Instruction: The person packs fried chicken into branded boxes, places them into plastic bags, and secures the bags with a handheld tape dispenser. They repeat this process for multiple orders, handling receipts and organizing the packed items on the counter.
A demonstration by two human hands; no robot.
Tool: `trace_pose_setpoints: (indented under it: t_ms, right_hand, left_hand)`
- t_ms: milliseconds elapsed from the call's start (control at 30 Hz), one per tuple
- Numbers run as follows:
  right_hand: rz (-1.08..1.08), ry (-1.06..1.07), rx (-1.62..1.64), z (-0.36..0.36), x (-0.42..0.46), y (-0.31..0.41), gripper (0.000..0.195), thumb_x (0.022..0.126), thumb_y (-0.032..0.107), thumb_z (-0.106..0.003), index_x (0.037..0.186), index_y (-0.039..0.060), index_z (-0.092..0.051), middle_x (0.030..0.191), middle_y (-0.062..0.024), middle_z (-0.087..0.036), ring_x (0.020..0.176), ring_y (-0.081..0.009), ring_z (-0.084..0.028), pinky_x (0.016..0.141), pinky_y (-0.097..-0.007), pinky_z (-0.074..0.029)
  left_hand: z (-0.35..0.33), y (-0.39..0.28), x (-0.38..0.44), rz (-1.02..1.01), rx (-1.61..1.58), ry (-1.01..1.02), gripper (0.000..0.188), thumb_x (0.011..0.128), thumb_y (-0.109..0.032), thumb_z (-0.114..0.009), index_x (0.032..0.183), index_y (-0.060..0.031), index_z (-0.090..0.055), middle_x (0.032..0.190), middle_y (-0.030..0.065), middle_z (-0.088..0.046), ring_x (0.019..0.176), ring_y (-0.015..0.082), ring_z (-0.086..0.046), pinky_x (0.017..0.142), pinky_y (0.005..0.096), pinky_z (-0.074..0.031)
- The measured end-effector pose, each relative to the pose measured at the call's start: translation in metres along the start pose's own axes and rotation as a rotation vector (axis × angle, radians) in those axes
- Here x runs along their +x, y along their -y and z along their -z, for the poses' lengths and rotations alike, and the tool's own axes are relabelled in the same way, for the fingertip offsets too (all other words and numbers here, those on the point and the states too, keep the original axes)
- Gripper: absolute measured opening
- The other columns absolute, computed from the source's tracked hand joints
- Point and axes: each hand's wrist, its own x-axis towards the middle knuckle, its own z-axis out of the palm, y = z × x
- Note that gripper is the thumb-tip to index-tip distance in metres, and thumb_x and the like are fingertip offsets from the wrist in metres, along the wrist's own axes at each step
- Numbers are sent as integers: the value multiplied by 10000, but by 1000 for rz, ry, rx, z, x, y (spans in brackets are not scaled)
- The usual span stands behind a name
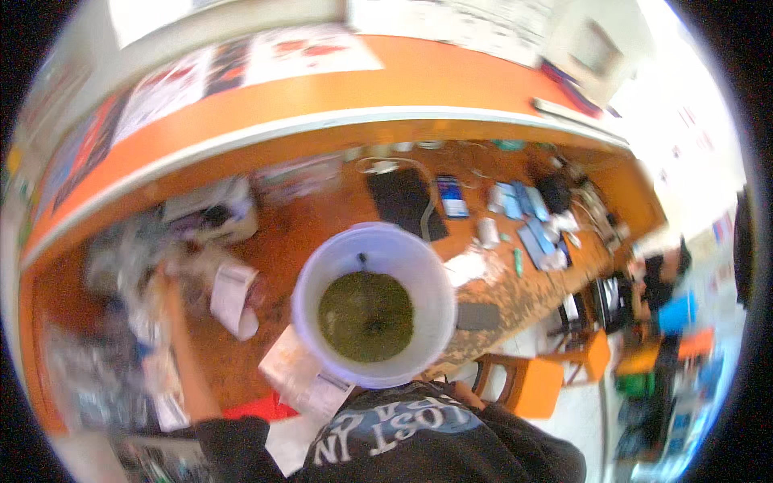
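A white plastic bucket [432, 290] fills the middle of the view, close to the camera. Dark green matter covers its bottom, and a small black spot marks its inner wall. My left arm stretches over the left part of the wooden desk. At its end my left hand [164, 275] is blurred among clear plastic bags [121, 265]; whether it grips one is not clear. Only a part of my right hand [464, 392] shows below the bucket's rim, its fingers hidden. A clear package with a printed label [329, 392] lies partly behind the bucket. Left of it sits a white labelled packet [232, 299].
An orange ledge [435, 75] runs above the desk [290, 235]. On the desk lie a phone [453, 196], a black mat [401, 196], blue packets [534, 238] and a green tube [518, 262]. Orange chairs [531, 386] stand at right; farther off is another person [661, 271].
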Motion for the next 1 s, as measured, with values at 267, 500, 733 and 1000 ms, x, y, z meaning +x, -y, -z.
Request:
trace_pose_setpoints:
  t_ms: [267,500,733,1000]
  right_hand:
    - [-225,-135,109,-33,20,-11,308,751,296,-486,751,11,-601,748,-192,-589,720,-370,-556,626,-453,-424]
    - [-216,-103,99,-41,19,-11,319,754,310,-475,790,20,-603,796,-191,-590,768,-364,-555,663,-450,-425]
    - [-226,-42,186,-37,15,-8,314,744,299,-490,840,24,-609,809,-183,-596,790,-354,-559,679,-438,-432]
    - [-291,143,305,-13,17,1,344,766,329,-468,845,23,-603,754,-150,-609,680,-264,-590,592,-394,-470]
  left_hand:
    - [-10,42,37,-221,-18,49,495,771,-172,-516,1219,-40,-353,1217,142,-405,1113,284,-380,946,344,-287]
    - [-3,2,-4,-420,72,-172,439,771,-113,-522,1159,39,-385,1197,184,-402,1131,294,-355,961,355,-253]
    - [17,-142,-123,-232,18,56,384,835,-188,-477,1146,25,-402,1144,163,-430,1078,292,-389,937,351,-275]
    - [15,-165,-253,-348,109,684,736,612,-231,-691,1215,-13,-329,1311,186,-255,1246,343,-147,1017,457,-51]
